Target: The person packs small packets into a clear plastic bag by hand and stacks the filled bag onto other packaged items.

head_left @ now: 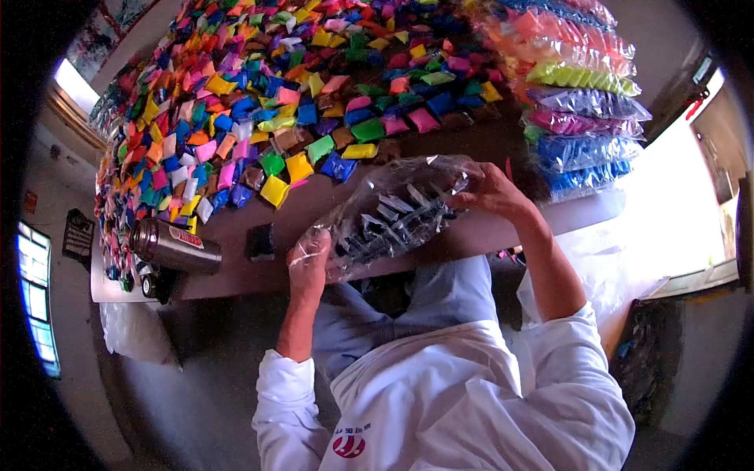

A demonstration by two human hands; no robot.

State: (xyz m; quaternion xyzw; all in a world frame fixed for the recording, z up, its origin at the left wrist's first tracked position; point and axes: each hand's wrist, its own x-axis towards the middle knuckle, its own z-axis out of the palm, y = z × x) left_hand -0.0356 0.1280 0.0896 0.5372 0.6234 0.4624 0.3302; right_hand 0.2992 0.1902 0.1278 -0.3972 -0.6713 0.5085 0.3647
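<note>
A clear plastic bag with several small black packets in a row inside is held up over the table's front edge. My left hand is closed on its left end, with the thumb on top of the film. At the other end, my right hand grips the bag near its upper right corner; some of those fingertips are hidden behind film. A single black packet lies on the table, left of my left hand.
Many small coloured packets spread over the table. Filled clear bags are stacked at the right. A metal flask lies on its side at front left, near a small black object. White plastic bags hang below the table.
</note>
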